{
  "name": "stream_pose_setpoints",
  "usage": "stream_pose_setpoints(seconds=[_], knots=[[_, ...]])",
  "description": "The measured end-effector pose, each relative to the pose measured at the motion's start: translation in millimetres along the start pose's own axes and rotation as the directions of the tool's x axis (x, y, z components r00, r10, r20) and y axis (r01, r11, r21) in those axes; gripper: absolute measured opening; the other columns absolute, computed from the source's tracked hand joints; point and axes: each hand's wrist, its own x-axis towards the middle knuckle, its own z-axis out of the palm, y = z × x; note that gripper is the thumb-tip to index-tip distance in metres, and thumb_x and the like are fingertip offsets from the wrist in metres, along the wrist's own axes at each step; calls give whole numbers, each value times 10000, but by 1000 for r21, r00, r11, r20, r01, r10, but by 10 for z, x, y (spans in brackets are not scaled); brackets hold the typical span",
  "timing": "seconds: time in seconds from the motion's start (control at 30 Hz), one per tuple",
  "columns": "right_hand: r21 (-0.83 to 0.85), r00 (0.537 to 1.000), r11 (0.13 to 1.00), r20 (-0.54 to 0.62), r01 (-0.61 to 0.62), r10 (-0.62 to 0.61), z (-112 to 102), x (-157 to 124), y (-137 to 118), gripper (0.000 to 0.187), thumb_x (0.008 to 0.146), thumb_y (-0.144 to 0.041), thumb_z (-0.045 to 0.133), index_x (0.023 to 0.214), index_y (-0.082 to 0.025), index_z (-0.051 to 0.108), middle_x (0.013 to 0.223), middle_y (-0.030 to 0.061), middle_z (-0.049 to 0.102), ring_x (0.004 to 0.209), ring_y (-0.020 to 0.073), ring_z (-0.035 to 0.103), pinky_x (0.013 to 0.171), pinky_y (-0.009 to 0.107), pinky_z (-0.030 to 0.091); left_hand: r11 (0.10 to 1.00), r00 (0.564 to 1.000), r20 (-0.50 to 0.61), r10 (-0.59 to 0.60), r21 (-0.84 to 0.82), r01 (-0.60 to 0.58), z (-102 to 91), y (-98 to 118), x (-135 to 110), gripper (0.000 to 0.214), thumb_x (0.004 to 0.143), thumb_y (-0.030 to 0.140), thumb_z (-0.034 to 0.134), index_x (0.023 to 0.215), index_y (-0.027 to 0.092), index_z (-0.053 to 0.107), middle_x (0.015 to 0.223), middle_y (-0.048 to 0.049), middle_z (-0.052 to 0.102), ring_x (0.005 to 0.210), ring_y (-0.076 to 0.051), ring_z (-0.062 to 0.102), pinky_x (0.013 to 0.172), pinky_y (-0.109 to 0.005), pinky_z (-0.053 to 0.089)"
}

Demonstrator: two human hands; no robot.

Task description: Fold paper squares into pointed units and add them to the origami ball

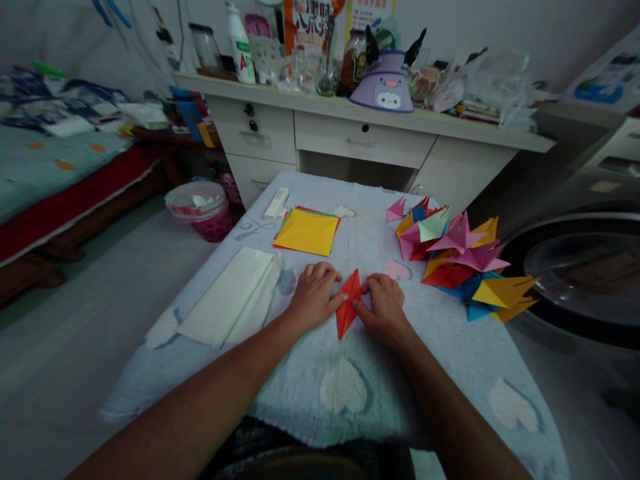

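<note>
A red folded paper piece, kite-shaped with a point towards me, lies on the light blue towel-covered table. My left hand presses its left edge with curled fingers. My right hand presses its right edge, fingers also curled. Both hands pinch the paper flat against the cloth. A stack of coloured paper squares, yellow on top, lies beyond my left hand. A pile of finished folded pieces in pink, yellow, red and blue sits to the right.
A folded white cloth lies at the left of the table; a white stick-like object rests at the far edge. A cluttered white desk stands behind, a pink bin on the floor, a bed at left.
</note>
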Motion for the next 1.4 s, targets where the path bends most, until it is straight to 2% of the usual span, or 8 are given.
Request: stream_pose_setpoints(seconds=[0.2,0.37,0.5,0.63,0.8,0.93,1.1,1.4], knots=[[107,999,993,0,51,-51,-23,15,28,183,766,-270,644,926,-219,570,1152,101,574,1099,298,487,953,472,345,998,997,61,-43,-46,46,-32,20,24,196,783,309,695,931,214,611,1029,-39,621,1021,-264,509,877,-401,386],[294,997,953,-21,76,-74,-66,15,-39,188,769,-223,619,939,-211,540,998,77,603,984,259,533,920,444,398,941,995,92,-40,-330,69,-75,55,26,115,764,163,640,816,202,545,785,22,600,812,-179,561,792,-324,391],[574,997,815,-26,80,-79,-97,20,-45,296,809,-280,618,1084,-205,536,1024,68,619,956,223,575,875,381,445,795,997,59,-47,-603,73,-67,55,9,134,764,151,615,859,202,535,808,27,585,760,-137,566,718,-259,417],[761,993,648,90,-16,-81,-111,22,-29,150,861,-351,591,847,-202,585,761,5,599,693,152,546,672,289,437,689,995,-1,-102,-721,70,-47,61,-1,219,797,178,607,986,205,500,876,11,596,826,-138,599,766,-262,451],[852,998,521,55,-51,8,-92,12,-68,187,823,-366,655,821,-208,556,706,-23,564,618,121,499,587,248,388,931,952,-291,-90,-364,-24,-102,129,-43,181,779,185,665,888,200,522,925,-27,584,943,-203,551,877,-356,432],[830,1000,557,15,-24,21,-95,-2,-120,164,824,-351,647,830,-209,565,711,-23,554,630,124,484,603,252,391,956,972,-223,70,-262,-129,-121,187,-76,63,848,131,571,844,194,569,860,-22,599,851,-179,577,794,-313,455],[799,998,601,-4,42,-64,-163,-14,-162,135,817,-304,637,902,-213,585,811,-1,580,733,150,527,706,287,432,916,995,-101,18,-396,-57,-125,217,-86,202,839,94,527,979,182,642,913,-31,666,824,-158,632,774,-284,479],[665,977,717,-103,207,-187,-238,-28,-204,123,848,-253,542,942,-229,616,984,49,579,930,202,552,834,352,451,617,990,70,-124,-776,132,-101,148,-56,218,851,336,619,976,163,665,882,-35,708,792,-157,655,720,-257,495]])
